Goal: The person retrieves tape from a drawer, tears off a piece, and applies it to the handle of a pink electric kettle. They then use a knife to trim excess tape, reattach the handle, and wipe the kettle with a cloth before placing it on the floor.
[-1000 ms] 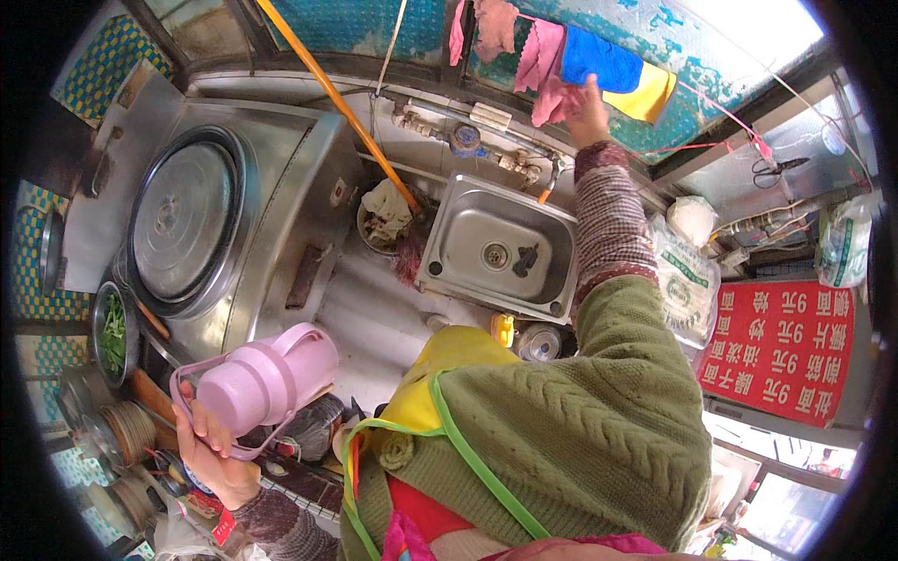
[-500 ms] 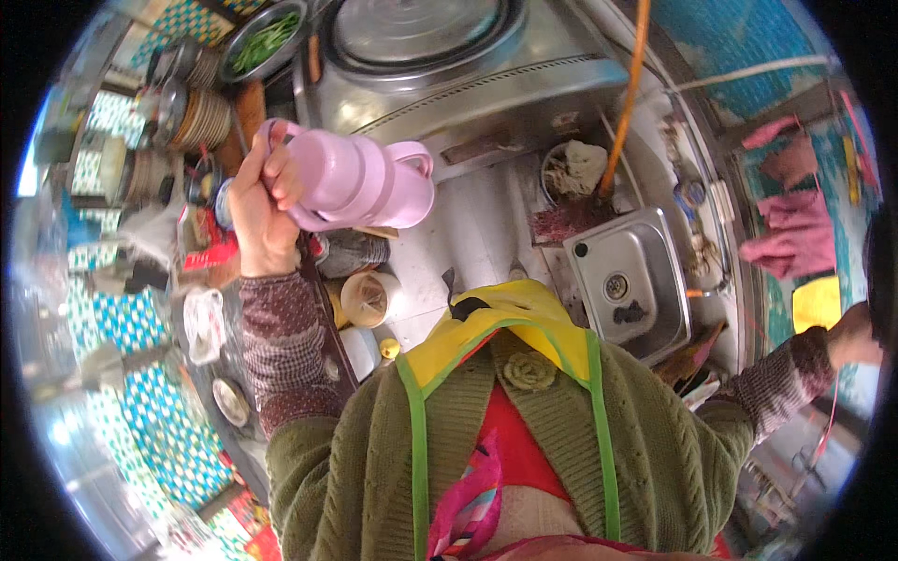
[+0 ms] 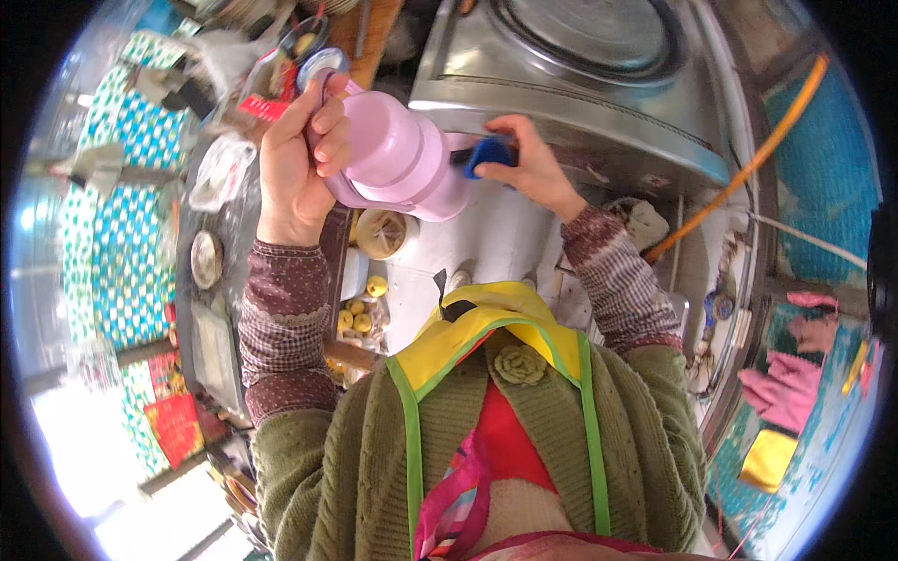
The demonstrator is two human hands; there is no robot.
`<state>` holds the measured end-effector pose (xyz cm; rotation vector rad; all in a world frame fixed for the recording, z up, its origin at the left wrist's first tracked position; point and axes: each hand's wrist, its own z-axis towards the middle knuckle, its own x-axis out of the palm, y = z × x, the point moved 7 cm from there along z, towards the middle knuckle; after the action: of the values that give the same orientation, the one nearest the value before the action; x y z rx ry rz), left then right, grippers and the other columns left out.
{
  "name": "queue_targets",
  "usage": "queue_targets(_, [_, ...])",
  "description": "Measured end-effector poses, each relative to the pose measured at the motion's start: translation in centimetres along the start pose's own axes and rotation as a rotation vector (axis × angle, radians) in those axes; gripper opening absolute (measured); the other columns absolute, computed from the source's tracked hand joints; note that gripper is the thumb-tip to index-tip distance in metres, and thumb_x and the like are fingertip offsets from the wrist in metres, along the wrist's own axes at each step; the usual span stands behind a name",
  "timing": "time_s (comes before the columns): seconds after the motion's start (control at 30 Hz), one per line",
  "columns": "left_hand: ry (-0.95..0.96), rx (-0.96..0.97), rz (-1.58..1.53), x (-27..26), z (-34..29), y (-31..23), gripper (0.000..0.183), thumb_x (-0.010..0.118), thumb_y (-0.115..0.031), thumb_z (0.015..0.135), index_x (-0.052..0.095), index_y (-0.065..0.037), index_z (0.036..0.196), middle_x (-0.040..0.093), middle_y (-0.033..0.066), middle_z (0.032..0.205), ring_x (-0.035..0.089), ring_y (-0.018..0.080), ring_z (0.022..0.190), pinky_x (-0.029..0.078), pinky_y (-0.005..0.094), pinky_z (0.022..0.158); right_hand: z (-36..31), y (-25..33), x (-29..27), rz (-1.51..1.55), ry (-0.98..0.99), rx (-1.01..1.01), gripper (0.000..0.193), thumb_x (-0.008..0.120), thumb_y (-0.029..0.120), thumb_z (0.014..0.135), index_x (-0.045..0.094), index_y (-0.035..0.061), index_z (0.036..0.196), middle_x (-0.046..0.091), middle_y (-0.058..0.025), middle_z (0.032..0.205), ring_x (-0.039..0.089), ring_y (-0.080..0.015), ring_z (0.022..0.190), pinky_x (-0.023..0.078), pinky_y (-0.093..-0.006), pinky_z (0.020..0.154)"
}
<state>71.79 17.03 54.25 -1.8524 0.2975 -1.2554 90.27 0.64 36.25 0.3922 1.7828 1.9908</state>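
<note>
My left hand is closed round the handle of a pink thermos jug, which hangs tilted in front of me at the left. Close to the jug's far right end is my right hand. Its thumb and fingers pinch a small blue piece with a dark part beside it; whether this is a cloth, a sponge or a lid I cannot tell. The blue piece is next to the jug, and whether they touch is unclear.
A steel stove with a large round lid stands ahead. At the left runs a dark counter with a plastic bag. Below the jug sit a tub and yellow fruit. An orange hose slants at the right.
My right hand has come from the far right edge to beside the jug, now with the blue piece in it. My view has turned left; my left hand still holds the jug.
</note>
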Motion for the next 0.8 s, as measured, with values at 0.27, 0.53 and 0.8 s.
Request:
queue_targets(0.27, [-0.213,0.14,0.07,-9.6,-7.6,-7.2,0.028,0.051,-0.023,0.11,0.059,0.002,0.122,0.044,-0.0043,0.077,0.037,0.0047,0.056,0.027,0.0193,0.041,6.9,-1.2,17.0,-0.327,0.418,-0.13,0.04,0.08,0.013,0.083,0.065,0.0034,0.119,0.072,-0.0186,0.104,0.07,-0.0362,0.095,0.054,-0.0416,0.084])
queue_targets(0.53, [-0.235,0.311,-0.017,-18.2,-13.5,-17.4,0.03,0.05,-0.019,0.111,0.056,0.007,0.125,0.044,-0.004,0.077,0.037,0.004,0.057,0.028,0.019,0.041,12.9,2.3,31.5,-0.278,0.61,-0.097,0.036,0.075,0.005,0.087,0.064,0.0018,0.121,0.072,-0.0119,0.1,0.065,-0.0173,0.088,0.053,-0.0337,0.082])
queue_targets(0.8, [-0.245,0.41,-0.105,-27.0,-17.1,-22.4,0.031,0.05,-0.016,0.11,0.054,0.01,0.127,0.043,-0.0031,0.077,0.038,0.0033,0.057,0.029,0.0187,0.041,17.2,0.6,41.9,-0.234,0.661,-0.165,0.037,0.075,0.006,0.087,0.064,0.0022,0.123,0.073,-0.0132,0.105,0.068,-0.0203,0.094,0.053,-0.035,0.086])
